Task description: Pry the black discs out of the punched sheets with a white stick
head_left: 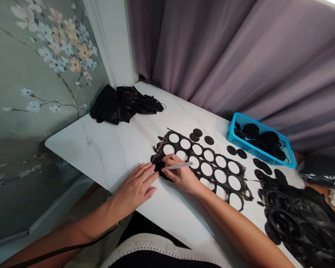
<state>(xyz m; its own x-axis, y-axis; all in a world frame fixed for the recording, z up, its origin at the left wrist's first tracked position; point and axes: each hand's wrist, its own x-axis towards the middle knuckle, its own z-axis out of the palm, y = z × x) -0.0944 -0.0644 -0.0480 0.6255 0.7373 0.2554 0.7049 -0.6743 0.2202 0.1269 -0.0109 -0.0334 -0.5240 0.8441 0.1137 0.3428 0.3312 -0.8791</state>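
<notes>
The black sheet with round holes [213, 166] lies on the white table [106, 149]; I take it as the centre of the clock. At its nine o'clock end, the right hand [184, 178] grips a slim pale tool [180, 166] between thumb and fingers. The left hand [136, 184] (its fingers are straight, gripping nothing) rests flat, fingertips at this same end. A blue basket [251, 149] stands between two and three o'clock.

The tabletop [106, 152] looks smooth, the black sheet [214, 165] glossy, perhaps plastic, the curtain [226, 56] matt cloth.
</notes>
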